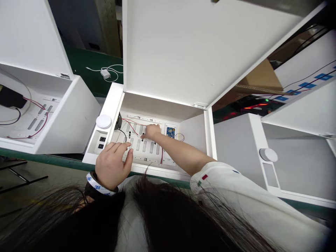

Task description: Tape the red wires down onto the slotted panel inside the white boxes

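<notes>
Handling the thin red wires (132,127) gently looks like what this step asks of you. They run over the slotted floor (145,146) of the white box (152,170), from the black part (118,121) at its left wall toward your right hand (153,132). That hand is down inside the box with its fingers curled, the tips close to a small black clip (142,139); whether they are pinching a wire or only pressing cannot be told from above. Your left hand (112,164) is at the near left corner, thumb and fingers apart, with nothing seen in its grip.

Work with the fingertips alone, and push straight down rather than sideways, so the wires are not tugged where they meet the black part. Your left hand is well placed to steady the corner or hold slack flat. Mind your right forearm: it passes near the blue circuit board (170,132) and its fine leads (180,135), which could snag. Leave the raised lid (170,52) unbumped as you lean in.
</notes>
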A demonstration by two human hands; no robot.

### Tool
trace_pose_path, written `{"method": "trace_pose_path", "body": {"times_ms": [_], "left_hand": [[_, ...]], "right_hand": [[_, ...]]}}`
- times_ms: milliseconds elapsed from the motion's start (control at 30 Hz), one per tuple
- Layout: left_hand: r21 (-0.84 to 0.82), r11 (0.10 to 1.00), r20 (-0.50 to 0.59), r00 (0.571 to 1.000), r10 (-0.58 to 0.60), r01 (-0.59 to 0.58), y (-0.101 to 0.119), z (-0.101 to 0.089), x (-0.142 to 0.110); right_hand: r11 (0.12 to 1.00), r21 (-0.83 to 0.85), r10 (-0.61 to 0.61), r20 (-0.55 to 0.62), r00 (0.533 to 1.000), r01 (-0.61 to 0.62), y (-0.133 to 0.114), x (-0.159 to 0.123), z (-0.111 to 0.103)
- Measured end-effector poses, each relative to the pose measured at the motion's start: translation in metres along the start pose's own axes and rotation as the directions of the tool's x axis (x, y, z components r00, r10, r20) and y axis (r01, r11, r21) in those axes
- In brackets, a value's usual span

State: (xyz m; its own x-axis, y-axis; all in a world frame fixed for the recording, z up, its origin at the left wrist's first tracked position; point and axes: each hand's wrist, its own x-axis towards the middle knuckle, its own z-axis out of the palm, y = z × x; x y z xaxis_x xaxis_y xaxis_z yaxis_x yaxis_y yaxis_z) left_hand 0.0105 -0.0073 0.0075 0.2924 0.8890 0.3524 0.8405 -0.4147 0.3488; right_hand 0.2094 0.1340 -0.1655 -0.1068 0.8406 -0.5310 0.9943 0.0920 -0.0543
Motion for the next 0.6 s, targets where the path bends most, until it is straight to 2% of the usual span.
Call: {"method": "trace_pose_path", "body": {"times_ms": [67,233,400,500,600], "left_hand": [[0.002,1.000,0.004,1.000,-0.004,0.004,0.000,0.000,0.000],[-0.003,1.000,0.000,1.000,0.015,-0.015,-0.001,0.000,0.001],[-0.033,0.999,0.026,1.000,0.015,-0.014,-0.002,-0.001,0.000],[-0.131,0.991,0.033,0.999,0.030,-0.025,-0.002,-0.006,0.001],[-0.284,0.958,-0.053,0.999,0.014,-0.029,-0.004,-0.016,0.000]], "right_hand": [[0.999,0.044,0.023,0.023,0.999,-0.024,-0.010,0.001,0.001],[0.999,-0.013,-0.041,-0.007,0.999,0.041,-0.019,-0.001,0.008],[0.997,-0.035,0.078,0.068,0.995,-0.076,0.005,-0.004,0.010],[0.990,-0.092,0.111,0.077,0.991,-0.104,0.024,-0.007,0.010],[0.989,-0.127,0.085,0.059,0.995,-0.077,0.029,-0.012,0.007]]}}
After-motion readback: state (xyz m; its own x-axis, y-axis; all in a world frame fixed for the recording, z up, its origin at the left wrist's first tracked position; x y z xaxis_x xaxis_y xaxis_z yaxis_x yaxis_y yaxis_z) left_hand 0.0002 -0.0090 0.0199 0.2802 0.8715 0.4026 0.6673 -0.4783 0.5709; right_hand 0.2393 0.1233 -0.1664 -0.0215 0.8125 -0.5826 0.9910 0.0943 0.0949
